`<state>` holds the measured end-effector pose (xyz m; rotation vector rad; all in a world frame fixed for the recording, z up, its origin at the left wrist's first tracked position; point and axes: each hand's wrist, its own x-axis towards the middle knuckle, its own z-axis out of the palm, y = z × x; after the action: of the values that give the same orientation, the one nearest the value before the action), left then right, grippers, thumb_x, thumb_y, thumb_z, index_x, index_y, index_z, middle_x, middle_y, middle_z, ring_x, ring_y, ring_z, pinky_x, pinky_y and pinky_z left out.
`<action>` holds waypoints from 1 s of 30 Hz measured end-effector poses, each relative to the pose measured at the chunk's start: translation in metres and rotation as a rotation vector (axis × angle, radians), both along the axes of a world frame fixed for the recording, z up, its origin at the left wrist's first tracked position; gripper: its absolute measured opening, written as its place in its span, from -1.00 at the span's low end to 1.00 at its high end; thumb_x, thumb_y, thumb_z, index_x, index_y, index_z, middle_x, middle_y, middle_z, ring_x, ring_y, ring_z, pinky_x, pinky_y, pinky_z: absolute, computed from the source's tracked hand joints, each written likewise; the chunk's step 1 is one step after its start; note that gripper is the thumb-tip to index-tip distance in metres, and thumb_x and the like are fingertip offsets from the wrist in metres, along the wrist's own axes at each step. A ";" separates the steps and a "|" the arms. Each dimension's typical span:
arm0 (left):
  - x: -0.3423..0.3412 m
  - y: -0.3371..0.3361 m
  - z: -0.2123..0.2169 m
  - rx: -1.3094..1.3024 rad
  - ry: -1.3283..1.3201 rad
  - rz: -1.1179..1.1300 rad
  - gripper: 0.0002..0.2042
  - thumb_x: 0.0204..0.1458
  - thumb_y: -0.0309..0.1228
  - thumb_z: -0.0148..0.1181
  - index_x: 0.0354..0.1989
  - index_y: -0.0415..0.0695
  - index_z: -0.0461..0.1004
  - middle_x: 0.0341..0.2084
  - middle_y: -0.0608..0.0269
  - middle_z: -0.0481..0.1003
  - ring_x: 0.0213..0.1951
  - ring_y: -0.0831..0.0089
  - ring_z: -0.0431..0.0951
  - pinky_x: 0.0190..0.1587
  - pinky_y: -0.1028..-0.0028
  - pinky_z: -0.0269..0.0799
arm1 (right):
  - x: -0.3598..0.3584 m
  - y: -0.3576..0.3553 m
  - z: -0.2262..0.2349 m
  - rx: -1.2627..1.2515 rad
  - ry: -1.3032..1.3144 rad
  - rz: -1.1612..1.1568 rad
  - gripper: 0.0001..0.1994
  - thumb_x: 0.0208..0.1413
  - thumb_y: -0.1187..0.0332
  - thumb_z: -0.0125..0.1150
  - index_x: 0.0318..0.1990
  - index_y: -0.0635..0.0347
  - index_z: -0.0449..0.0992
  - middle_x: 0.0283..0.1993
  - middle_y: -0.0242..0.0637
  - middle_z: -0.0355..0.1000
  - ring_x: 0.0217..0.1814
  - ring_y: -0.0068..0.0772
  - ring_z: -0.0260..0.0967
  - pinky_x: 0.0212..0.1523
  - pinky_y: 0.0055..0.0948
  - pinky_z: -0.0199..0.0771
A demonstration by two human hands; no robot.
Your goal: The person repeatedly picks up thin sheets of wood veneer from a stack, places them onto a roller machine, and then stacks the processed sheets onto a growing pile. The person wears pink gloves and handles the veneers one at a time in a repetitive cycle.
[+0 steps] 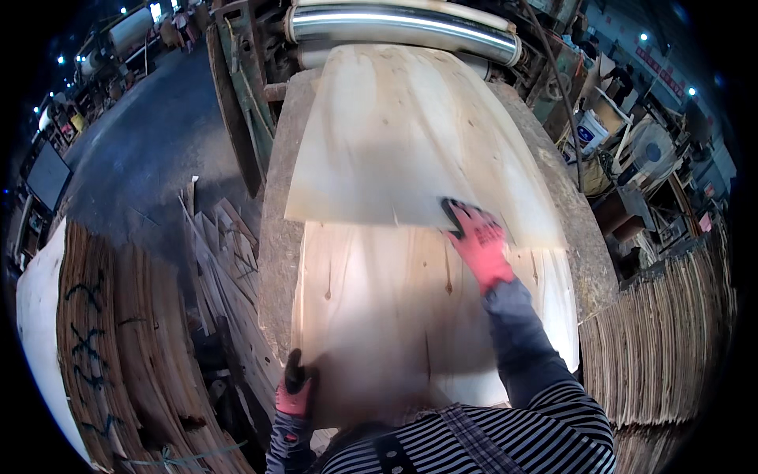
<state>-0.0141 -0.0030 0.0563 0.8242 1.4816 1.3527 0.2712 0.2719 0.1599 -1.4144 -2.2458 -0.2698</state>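
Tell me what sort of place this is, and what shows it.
Most likely a plywood or veneer workshop: a broad, thin wood sheet lies before a large, shiny roller, and a left-hand stack and right-hand stack of wood sheets stand to either side.

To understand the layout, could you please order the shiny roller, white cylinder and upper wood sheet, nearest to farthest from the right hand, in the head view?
1. Upper wood sheet: beneath the right hand.
2. Shiny roller: ahead, top centre.
3. White cylinder: distant background, upper left.

Smooth wood sheet (pixel 387 150), glossy metal roller (pixel 403 28), rough wood stack (pixel 663 340), matt cloth shirt (pixel 572 419).
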 end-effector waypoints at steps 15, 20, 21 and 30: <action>-0.005 0.010 0.026 -0.055 -0.032 -0.155 -0.60 -0.07 -0.43 0.09 -0.02 -0.28 0.27 -0.22 0.18 0.42 -0.20 0.43 0.41 -0.10 0.51 0.28 | 0.029 -0.210 -0.055 -0.408 -0.180 0.224 -0.34 -0.20 0.10 0.18 0.08 0.20 0.16 0.10 0.07 0.04 0.20 0.08 -0.11 0.18 0.04 -0.23; 0.013 0.019 0.058 0.028 -0.508 -0.549 -0.73 0.02 -0.40 0.00 -0.13 -0.26 0.34 -0.28 0.21 0.42 -0.24 0.56 0.42 -0.23 0.55 0.36 | 0.062 -0.304 -0.078 -0.485 -0.115 0.187 -0.26 -0.27 0.06 0.23 0.09 0.24 0.13 0.12 0.08 0.02 0.19 0.17 -0.13 0.16 0.12 -0.25; 0.032 0.016 0.098 0.040 -0.508 -0.516 -0.72 0.02 -0.40 -0.02 -0.12 -0.29 0.32 -0.26 0.18 0.41 -0.23 0.53 0.42 -0.20 0.56 0.34 | 0.058 -0.310 -0.075 -0.459 -0.085 0.132 -0.23 -0.29 0.07 0.25 0.07 0.33 0.11 0.15 0.09 -0.02 0.21 0.20 -0.15 0.17 0.09 -0.21; 0.049 -0.020 0.071 0.272 -0.335 -0.687 -0.59 0.05 -0.33 -0.06 0.05 -0.25 0.15 -0.17 0.11 0.37 -0.18 0.43 0.38 -0.13 0.51 0.29 | 0.114 -0.327 0.010 -0.043 0.240 0.032 -0.51 0.09 0.06 -0.21 -0.02 0.34 0.28 -0.06 -0.02 0.30 -0.06 -0.11 0.30 -0.09 -0.25 0.35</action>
<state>0.0353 -0.0230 0.1276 1.0883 0.6618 1.0944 0.3848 -0.0555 0.1696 -1.3538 -2.0867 -0.0383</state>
